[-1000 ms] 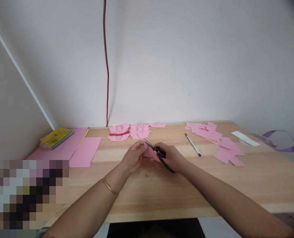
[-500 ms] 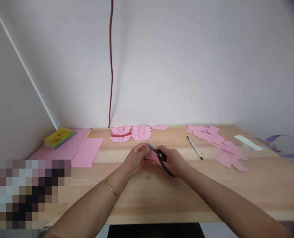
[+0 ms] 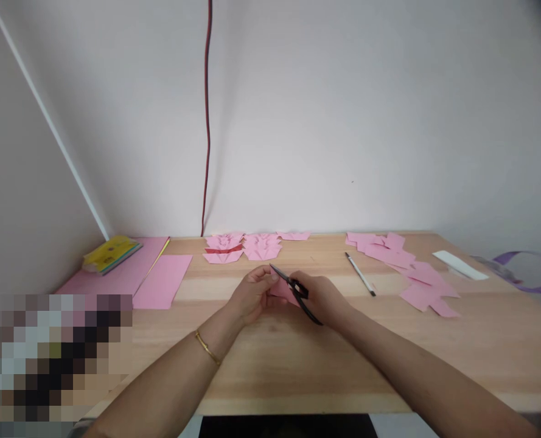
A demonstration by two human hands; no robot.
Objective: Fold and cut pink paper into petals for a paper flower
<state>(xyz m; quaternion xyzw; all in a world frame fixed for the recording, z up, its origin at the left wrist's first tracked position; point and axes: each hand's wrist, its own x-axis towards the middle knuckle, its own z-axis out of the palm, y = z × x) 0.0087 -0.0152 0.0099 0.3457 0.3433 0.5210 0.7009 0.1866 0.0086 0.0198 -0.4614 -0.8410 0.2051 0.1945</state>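
Observation:
Between thumb and fingers, my left hand (image 3: 252,295) pinches a small piece of pink paper (image 3: 283,292), partly covered by both hands. My right hand (image 3: 324,296) is closed around the black handles of a pair of scissors (image 3: 293,283). The blades point up and to the left, lying across the upper edge of the paper near my left fingertips. One black handle loop sticks out below my right hand. Whether the blades are parted is too small to tell.
Folded pink paper pieces (image 3: 261,246) stand in rows by the wall. At right lie loose pink cutouts (image 3: 428,286), a pen (image 3: 360,275) and a white strip (image 3: 460,266). At left are pink sheets (image 3: 163,283) and a yellow packet (image 3: 110,254). A pixelated patch covers the lower left.
The whole view has shifted slightly. Both hands keep nearly the same place, with the scissors still lying across the pink paper.

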